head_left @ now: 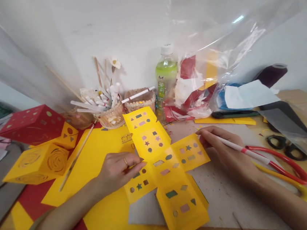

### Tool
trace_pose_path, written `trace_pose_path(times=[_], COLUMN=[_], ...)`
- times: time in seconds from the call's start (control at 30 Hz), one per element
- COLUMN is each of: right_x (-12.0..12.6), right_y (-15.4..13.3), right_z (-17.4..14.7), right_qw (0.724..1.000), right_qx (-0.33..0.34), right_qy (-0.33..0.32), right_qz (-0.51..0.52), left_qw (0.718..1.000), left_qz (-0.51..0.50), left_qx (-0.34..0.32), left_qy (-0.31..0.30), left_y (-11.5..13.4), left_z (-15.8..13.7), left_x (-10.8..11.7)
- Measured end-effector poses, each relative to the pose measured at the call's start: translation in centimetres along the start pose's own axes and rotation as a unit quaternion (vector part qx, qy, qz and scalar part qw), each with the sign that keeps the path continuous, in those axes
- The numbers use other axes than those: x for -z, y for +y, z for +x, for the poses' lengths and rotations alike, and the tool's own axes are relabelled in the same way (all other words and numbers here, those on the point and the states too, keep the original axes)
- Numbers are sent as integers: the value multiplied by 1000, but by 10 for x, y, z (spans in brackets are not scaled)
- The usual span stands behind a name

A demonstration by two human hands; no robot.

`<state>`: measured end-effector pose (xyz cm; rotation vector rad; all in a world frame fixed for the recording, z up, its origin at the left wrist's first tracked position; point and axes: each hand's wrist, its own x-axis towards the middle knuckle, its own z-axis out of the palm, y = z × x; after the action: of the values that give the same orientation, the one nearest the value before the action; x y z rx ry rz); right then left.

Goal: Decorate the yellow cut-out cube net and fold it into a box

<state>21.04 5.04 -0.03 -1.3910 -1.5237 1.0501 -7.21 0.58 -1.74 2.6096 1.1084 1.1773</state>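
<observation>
A yellow cardboard box net (pixel 161 167), cross-shaped, is held tilted above the table. Small stars, circles, triangles and four-sided shapes are cut through its panels. My left hand (pixel 122 169), with a ring on one finger, is closed in a pinch at the net's left flap. At the upper corner of the right flap, my right hand (pixel 223 149) grips the card between thumb and fingertips. The same hand carries a white pen (pixel 238 148) with a red band, lying across the fingers and pointing back toward the wrist.
Finished yellow (pixel 41 161) and red (pixel 35 123) boxes stand at left, near a thin brush (pixel 77 156) on yellow card. Behind are a basket of pens (pixel 112 114) and a green drink bottle (pixel 166 77). Red-handled (pixel 290 162) and black scissors (pixel 287 146) lie at right.
</observation>
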Motion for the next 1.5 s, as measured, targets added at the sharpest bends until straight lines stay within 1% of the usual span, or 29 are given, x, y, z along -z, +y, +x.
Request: trace_pose_path(times=[0.1, 0.13, 0.2, 0.27, 0.33, 0.37, 0.43, 0.53, 0.67, 0.83, 0.93, 1.17, 1.3, 1.43, 1.5], right_x=[4, 5, 6, 4, 2, 0, -1, 0, 0, -2, -3, -3, -3, -4, -3], right_y=[0, 0, -1, -1, 0, 1, 3, 6, 8, 7, 7, 7, 7, 7, 7], right_z=[-2, -2, -3, -2, -2, -1, 0, 1, 1, 0, 0, 0, 0, 0, 0], right_qw=[999, 998, 998, 1000, 998, 997, 994, 988, 983, 978, 977, 976, 976, 976, 976], right_qx=[38, 44, 33, 5, -7, -3, 17, 39, 46, 49, 49, 54, 54, 55, 56], right_qy=[27, 37, 37, 5, -48, -73, -107, -125, -125, -124, -132, -126, -123, -121, -122], right_qz=[-25, -34, -32, 0, 26, 23, -18, -87, -128, -159, -161, -171, -172, -173, -173], left_qw=[1000, 998, 990, 968, 943, 933, 918, 900, 898, 916, 922, 918, 921, 911, 911], left_qz=[9, 9, -3, -32, -62, -73, -92, -112, -118, -112, -107, -106, -104, -110, -109], left_qx=[24, 44, 113, 200, 271, 295, 330, 364, 367, 327, 315, 323, 318, 339, 339], left_qy=[-19, -34, -86, -147, -184, -192, -200, -211, -211, -202, -198, -202, -199, -207, -209], left_y=[-2, -3, -5, -7, -9, -9, -10, -10, -8, -7, -8, -9, -7, -7, -7], left_z=[-3, -4, -7, -9, -10, -11, -10, -9, -7, -4, -6, -7, -7, -7, -7], left_x=[-1, -1, -2, -2, -4, -4, -5, -5, -4, -3, -4, -4, -3, -3, -4])
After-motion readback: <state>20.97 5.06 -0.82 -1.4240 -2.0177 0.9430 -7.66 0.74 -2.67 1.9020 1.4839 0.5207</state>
